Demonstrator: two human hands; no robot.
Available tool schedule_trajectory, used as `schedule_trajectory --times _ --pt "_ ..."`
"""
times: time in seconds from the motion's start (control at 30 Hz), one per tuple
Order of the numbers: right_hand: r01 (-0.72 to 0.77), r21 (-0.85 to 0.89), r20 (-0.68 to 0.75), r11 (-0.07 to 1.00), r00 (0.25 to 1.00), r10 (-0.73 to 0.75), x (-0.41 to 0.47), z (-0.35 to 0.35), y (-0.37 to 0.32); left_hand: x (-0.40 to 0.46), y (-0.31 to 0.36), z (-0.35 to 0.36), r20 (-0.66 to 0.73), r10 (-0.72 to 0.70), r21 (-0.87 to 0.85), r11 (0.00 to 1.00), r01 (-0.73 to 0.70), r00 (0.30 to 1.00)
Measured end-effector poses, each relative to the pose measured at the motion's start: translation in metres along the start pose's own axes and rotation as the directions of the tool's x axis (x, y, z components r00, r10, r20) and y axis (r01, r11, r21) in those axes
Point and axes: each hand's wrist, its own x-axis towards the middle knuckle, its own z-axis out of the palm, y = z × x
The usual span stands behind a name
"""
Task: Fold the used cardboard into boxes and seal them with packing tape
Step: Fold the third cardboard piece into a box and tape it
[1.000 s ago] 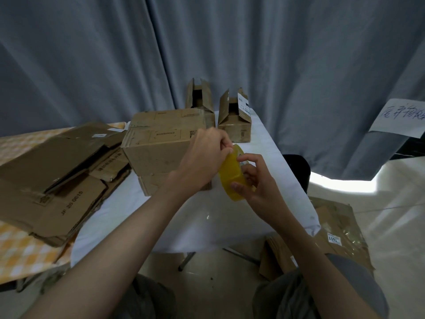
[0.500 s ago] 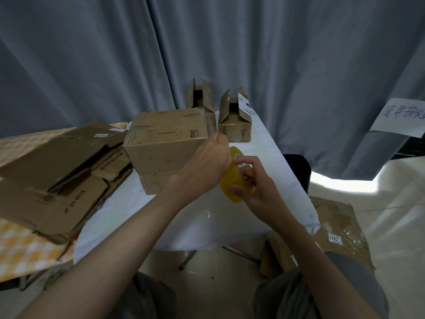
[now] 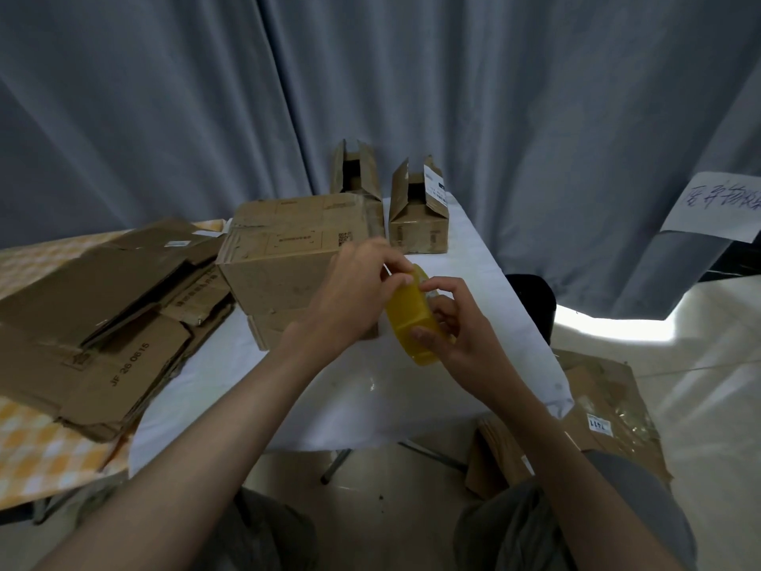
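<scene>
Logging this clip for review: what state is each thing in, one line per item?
tape roll: held up off the table, on edge
right hand: grips the roll
left hand: pinches at the roll's top edge
large box: folded, top flaps closed
two small boxes: upright, top flaps open
cardboard stack: flattened, unfolded

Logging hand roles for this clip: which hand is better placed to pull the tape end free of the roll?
Left. The left hand pinches at the top edge of the yellow tape roll, where an end would likely lift, while the right hand grips the roll from the side, steadying it.
</scene>
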Motion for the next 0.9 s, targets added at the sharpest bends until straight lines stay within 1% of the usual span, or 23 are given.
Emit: schedule_trajectory --times 0.13,0.23,0.4,0.5,0.57,0.73,0.83,0.9 --pt "0.024 -0.041 0.015 0.999 1.0 -0.024 -0.002 0.0 -0.001 0.004 -0.001 -0.004 -0.017 -0.038 -0.05 0.998 0.037 0.999" --pt "0.028 -0.051 0.021 0.998 0.999 -0.027 -0.003 0.001 -0.001 0.006 -0.002 -0.006 0.003 -0.057 -0.064 0.996 0.057 0.998" --pt "0.023 -0.045 0.02 0.999 1.0 -0.022 -0.003 0.001 0.0 0.005 -0.007 -0.002 0.08 0.028 0.003 1.0 -0.028 0.996" --pt "0.015 -0.013 0.015 1.0 1.0 -0.015 -0.003 0.0 0.001 0.001 -0.01 0.004 0.081 0.095 0.044 0.994 -0.098 0.992" --pt "0.007 0.017 0.011 1.0 1.0 -0.007 -0.002 -0.001 -0.001 -0.002 -0.011 0.007 0.072 0.115 0.047 0.992 -0.119 0.991" --pt "-0.025 0.087 -0.009 0.996 1.0 0.026 0.001 -0.003 -0.003 -0.009 -0.013 0.009 0.027 0.125 -0.039 0.992 -0.124 0.992" --pt "-0.035 0.106 -0.015 0.994 0.999 0.037 0.001 -0.004 -0.006 -0.012 -0.013 0.005 0.012 0.081 -0.101 0.992 -0.079 0.997" --pt "-0.037 0.105 -0.019 0.994 0.999 0.039 0.001 -0.004 -0.008 -0.011 -0.013 0.0 0.048 0.044 -0.154 0.987 -0.036 0.998"
